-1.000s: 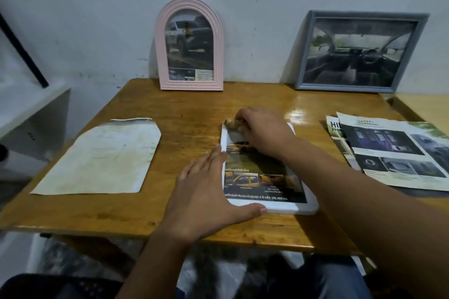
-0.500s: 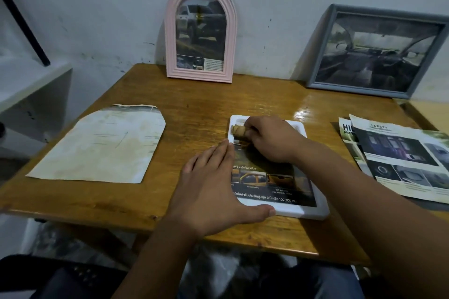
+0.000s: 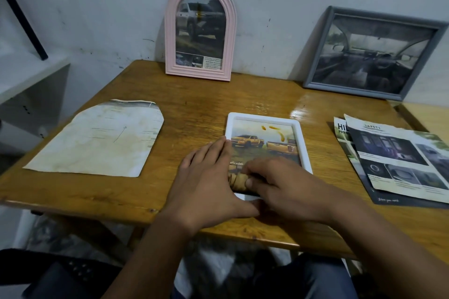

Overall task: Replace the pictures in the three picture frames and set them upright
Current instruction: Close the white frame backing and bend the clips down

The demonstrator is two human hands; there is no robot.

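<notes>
At the near edge of the wooden table (image 3: 194,104), a white frame (image 3: 301,143) lies flat, holding a picture of yellow trucks (image 3: 264,143). Your left hand (image 3: 209,177) rests flat with straight fingers along its left side. Your right hand (image 3: 286,179) presses the picture's near end, fingers curled; I cannot tell whether it pinches anything. Against the far wall, the pink arched frame (image 3: 201,26) and grey frame (image 3: 374,53) stand upright, likely finished. This frame probably comes last.

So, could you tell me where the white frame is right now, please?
The white frame lies flat at the table's near centre, under both hands, between the stained sheet and the brochures.
</notes>
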